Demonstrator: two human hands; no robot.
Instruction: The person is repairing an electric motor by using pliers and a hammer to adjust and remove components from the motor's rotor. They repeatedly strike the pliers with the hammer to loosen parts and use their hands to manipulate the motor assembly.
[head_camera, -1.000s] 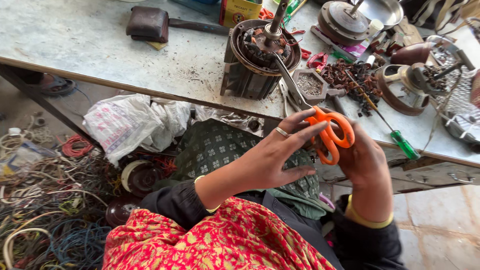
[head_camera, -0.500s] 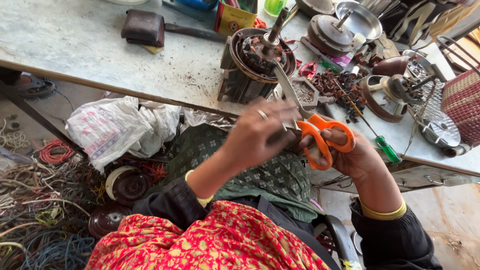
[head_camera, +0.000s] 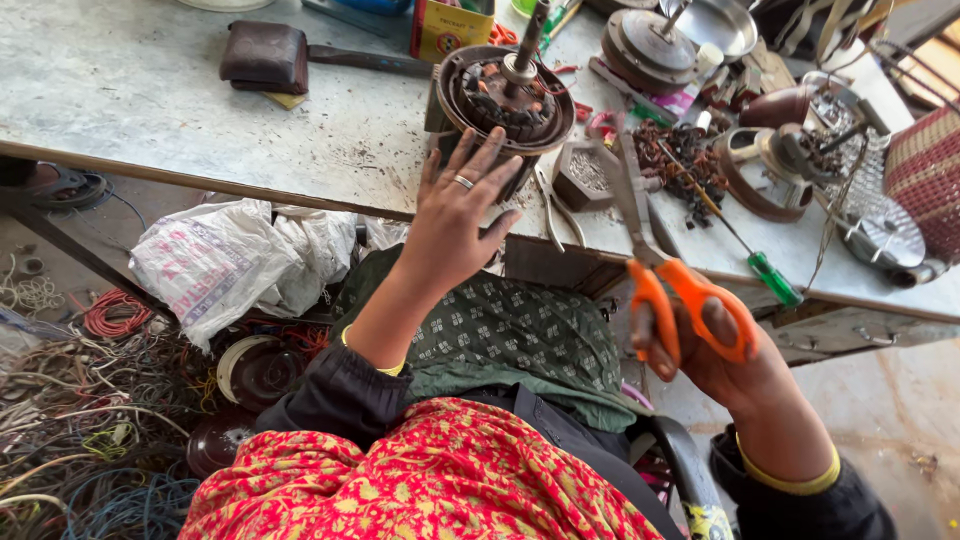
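Observation:
My right hand (head_camera: 735, 365) grips orange-handled scissors (head_camera: 680, 295) by the loops, blades pointing up toward the bench. My left hand (head_camera: 455, 215), ring on one finger, is spread with fingers apart and holds nothing; it hovers just in front of a round motor stator (head_camera: 505, 95) with copper windings and a shaft, standing on the grey workbench (head_camera: 150, 100). The fingertips are near the stator's lower side; I cannot tell if they touch it.
Pliers (head_camera: 550, 205), a green-handled screwdriver (head_camera: 770, 275), a small dish of metal bits (head_camera: 590, 170), motor covers (head_camera: 650, 45) and a dark block (head_camera: 265, 55) lie on the bench. White plastic bags (head_camera: 230, 260) and tangled wires (head_camera: 70, 440) fill the floor at left.
My left hand has let go of the scissors and moved up-left toward the stator, opening flat. My right hand has dropped lower right with the scissors.

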